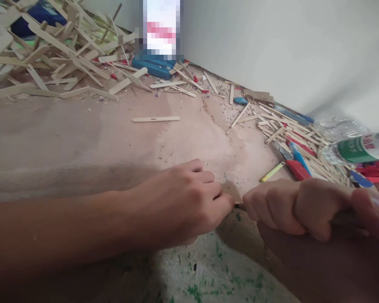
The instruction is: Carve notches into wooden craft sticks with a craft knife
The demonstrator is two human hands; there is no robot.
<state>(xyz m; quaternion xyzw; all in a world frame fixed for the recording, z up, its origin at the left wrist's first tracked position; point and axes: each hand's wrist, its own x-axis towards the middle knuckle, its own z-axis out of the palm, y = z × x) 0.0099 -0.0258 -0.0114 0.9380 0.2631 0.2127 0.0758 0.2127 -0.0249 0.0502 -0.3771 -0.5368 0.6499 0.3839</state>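
Okay, thin dark piece: only a short stub shows, narrow, brownish, bridging the small gap between two fists; the rest is hidden, so full shape can't be told. It sits low, right of centre, over the near part of the worktop. Left hand: knuckles up, fingers curled in tight, thumb side pinching one end of the piece. Right hand: balled up, fingers folded over the other end; anything deeper in the palm, can't tell. Hands close together, nearly meeting. Beyond them, one pale flat stick lies alone, small dark slit mid-length. Red-handled tool just past the right knuckles.
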